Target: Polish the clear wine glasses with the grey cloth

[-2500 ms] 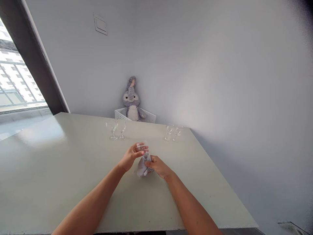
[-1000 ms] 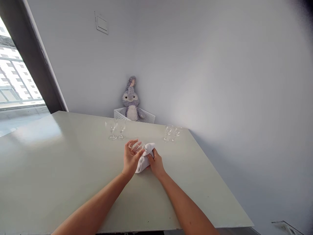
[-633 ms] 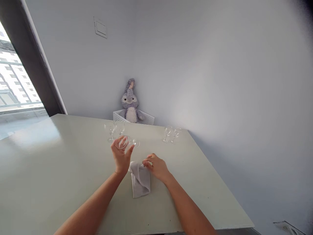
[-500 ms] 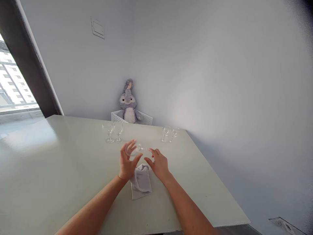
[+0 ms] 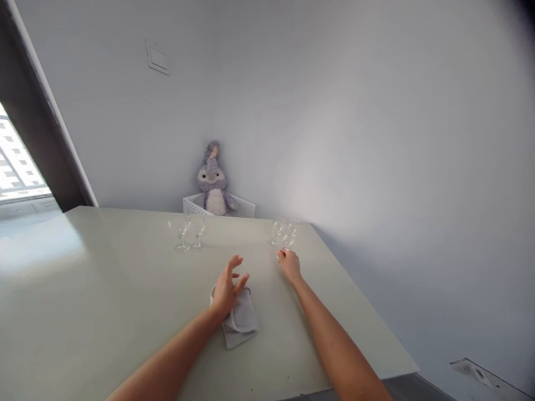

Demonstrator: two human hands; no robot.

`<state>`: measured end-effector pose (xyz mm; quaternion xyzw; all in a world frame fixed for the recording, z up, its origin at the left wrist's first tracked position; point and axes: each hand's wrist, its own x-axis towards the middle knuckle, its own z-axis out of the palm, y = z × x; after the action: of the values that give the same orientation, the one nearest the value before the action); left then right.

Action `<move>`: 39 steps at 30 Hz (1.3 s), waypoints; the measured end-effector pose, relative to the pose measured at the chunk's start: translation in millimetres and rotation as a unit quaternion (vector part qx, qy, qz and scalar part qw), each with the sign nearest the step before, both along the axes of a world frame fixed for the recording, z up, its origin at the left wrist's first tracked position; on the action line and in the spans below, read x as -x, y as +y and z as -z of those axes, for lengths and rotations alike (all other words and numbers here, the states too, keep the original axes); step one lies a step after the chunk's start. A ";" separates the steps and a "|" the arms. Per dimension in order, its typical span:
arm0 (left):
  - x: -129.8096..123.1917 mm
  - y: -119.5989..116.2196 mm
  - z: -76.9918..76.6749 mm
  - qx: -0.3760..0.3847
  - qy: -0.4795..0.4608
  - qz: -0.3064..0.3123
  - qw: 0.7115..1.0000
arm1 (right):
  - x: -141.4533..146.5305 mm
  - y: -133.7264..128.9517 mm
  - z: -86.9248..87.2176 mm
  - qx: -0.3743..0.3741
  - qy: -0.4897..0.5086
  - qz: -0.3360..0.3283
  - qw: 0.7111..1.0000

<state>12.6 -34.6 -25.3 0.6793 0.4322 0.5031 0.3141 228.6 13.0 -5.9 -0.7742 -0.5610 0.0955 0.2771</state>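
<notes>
My right hand (image 5: 290, 265) is closed on the low part of a small clear stemmed glass (image 5: 288, 240) at the right of the table. That glass overlaps two other stemmed glasses (image 5: 277, 227) in view, so I cannot tell whether they touch. Over a folded grey cloth (image 5: 243, 318) my left hand (image 5: 227, 287) is open, fingers apart, with nothing in it. Part of the cloth is hidden behind that hand and wrist. Farther left, two more clear stemmed glasses (image 5: 198, 234) stand upright, side by side.
The pale glossy table (image 5: 125, 289) has its right edge close to the wall. Behind its far edge, a grey plush toy (image 5: 215, 192) sits in a white perforated basket (image 5: 247, 209). A dark-framed window is at the left, and a wall socket (image 5: 480, 374) is low at the right.
The glass has gone from my left hand to my right hand, which has moved right and away from me toward the right-hand glasses. My left hand has dropped back over the cloth, empty.
</notes>
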 end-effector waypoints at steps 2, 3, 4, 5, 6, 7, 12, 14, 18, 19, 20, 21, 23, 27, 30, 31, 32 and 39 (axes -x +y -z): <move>-0.1 1.7 0.9 0.041 -0.035 -0.023 0.998 | -18.4 7.1 1.0 0.012 0.001 0.027 1.000; -0.2 2.3 1.0 0.056 -0.054 -0.031 0.996 | -25.5 9.3 2.3 0.018 0.003 0.039 0.999; -0.1 3.0 1.0 0.068 -0.073 -0.037 0.994 | -31.2 11.1 3.7 0.025 0.004 0.049 0.998; 0.0 3.6 1.0 0.079 -0.090 -0.040 0.992 | -35.5 12.8 5.3 0.030 0.005 0.057 0.998; 0.3 4.2 1.2 0.090 -0.103 -0.041 0.990 | -38.7 14.5 6.8 0.036 0.006 0.064 0.997; 0.7 5.0 1.6 0.100 -0.112 -0.040 0.988 | -40.9 16.4 8.3 0.040 0.007 0.069 0.997; 2.9 10.3 7.8 0.116 -0.141 -0.034 0.983 | -47.1 29.2 13.9 0.053 0.017 0.083 0.995; 3.1 12.0 10.7 0.120 -0.150 -0.034 0.981 | -49.2 33.5 15.8 0.053 0.024 0.085 0.995; 2.4 11.6 12.5 0.134 -0.180 -0.033 0.974 | -53.5 32.7 19.2 0.049 0.039 0.071 0.995; 2.5 11.6 12.1 0.139 -0.196 -0.031 0.970 | -54.6 29.6 20.0 0.047 0.042 0.066 0.996; 3.2 12.3 11.1 0.144 -0.218 -0.032 0.965 | -56.0 25.4 20.8 0.043 0.045 0.060 0.996; 4.7 13.9 9.7 0.151 -0.247 -0.038 0.956 | -57.4 20.1 21.8 0.039 0.048 0.055 0.997; 11.0 20.6 5.0 0.161 -0.329 -0.071 0.928 | -60.0 7.4 23.7 0.033 0.056 0.047 0.997; 34.1 45.9 -10.8 0.204 -0.537 -0.148 0.805 | -54.1 -17.7 23.4 0.033 0.075 0.008 0.997; 50.0 69.5 -21.5 0.247 -0.607 -0.133 0.744 | -29.5 -32.0 13.6 0.035 0.112 -0.082 0.990; 53.5 77.0 -23.6 0.261 -0.615 -0.128 0.733 | -17.1 -36.9 8.6 0.031 0.125 -0.121 0.984; 56.0 84.1 -25.0 0.273 -0.622 -0.124 0.723 | -3.1 -42.5 3.2 0.027 0.136 -0.162 0.977; 61.5 110.5 -24.1 0.278 -0.671 -0.084 0.682 | 93.2 -98.8 -17.0 0.008 -0.026 -0.381 0.924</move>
<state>-48.9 76.0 -1.2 0.0024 0.2811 0.7057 0.6504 135.5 -85.8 11.0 -0.5061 -0.8201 0.1782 0.1990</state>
